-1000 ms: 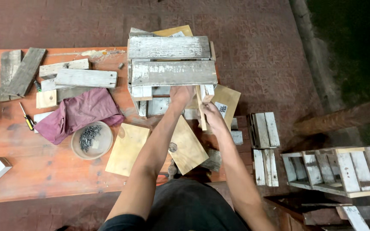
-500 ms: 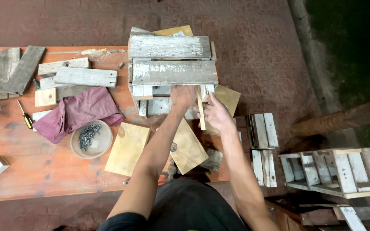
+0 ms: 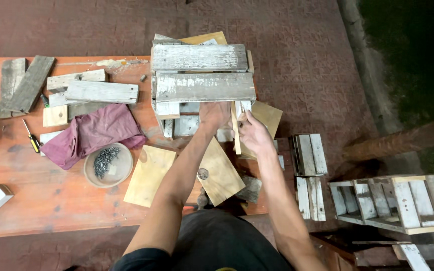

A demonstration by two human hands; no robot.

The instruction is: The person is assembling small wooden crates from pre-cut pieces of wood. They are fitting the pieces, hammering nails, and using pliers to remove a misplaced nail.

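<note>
Spanning the view, the orange counter (image 3: 51, 211) carried a weathered slat crate (image 3: 202, 75) near its right edge. Since the earlier frame, little had shifted. The left hand (image 3: 214, 114) pressed flat against the crate's underside; the right hand (image 3: 252, 134) pinched a thin wooden strip (image 3: 235, 131) upright beside it. Open counter lay left of the nail bowl (image 3: 108, 164).

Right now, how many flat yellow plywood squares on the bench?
4. One beside the nail bowl, one under the left forearm, one behind the right hand, one poking out behind the crate. More may be hidden.
</note>
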